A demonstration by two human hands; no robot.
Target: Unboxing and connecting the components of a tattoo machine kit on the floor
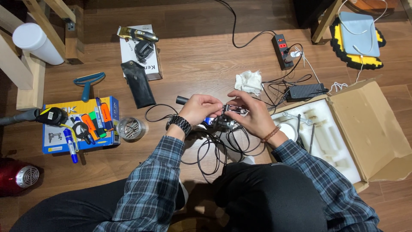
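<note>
Small silver metal clipper-head piece (235,111) sits pinched between the fingertips of the right hand (253,115), its long axis running sideways toward the left hand (201,109), which closes around the dark corded tool body (216,122) just below.

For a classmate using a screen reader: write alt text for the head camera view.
Seated on a wooden floor, a person's left hand and right hand together hold a small corded device. A blue tool box lies left, an open cardboard box right.
</note>
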